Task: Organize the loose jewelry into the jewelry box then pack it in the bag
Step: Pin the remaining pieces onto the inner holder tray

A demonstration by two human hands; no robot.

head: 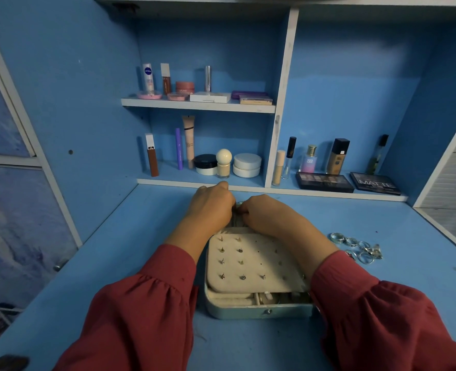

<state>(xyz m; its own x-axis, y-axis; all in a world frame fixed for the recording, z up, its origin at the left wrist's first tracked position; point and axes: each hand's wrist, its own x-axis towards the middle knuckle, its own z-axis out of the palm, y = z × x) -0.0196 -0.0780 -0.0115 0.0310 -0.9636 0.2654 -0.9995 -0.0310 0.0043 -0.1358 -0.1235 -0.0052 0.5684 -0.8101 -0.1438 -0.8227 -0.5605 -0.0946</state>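
Both hands meet knuckle to knuckle over the far end of the open pale-blue jewelry box [259, 311]; left hand [212, 207] and right hand [267, 214] seemingly pinch something small, hidden.

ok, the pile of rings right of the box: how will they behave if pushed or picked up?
The rings look like small shiny metal bands, so probably stiff, light and slippery to pinch. They lie loose in a cluster on the smooth desk, so a push would likely scatter them; some might roll. Several overlap, so one could drag its neighbours.
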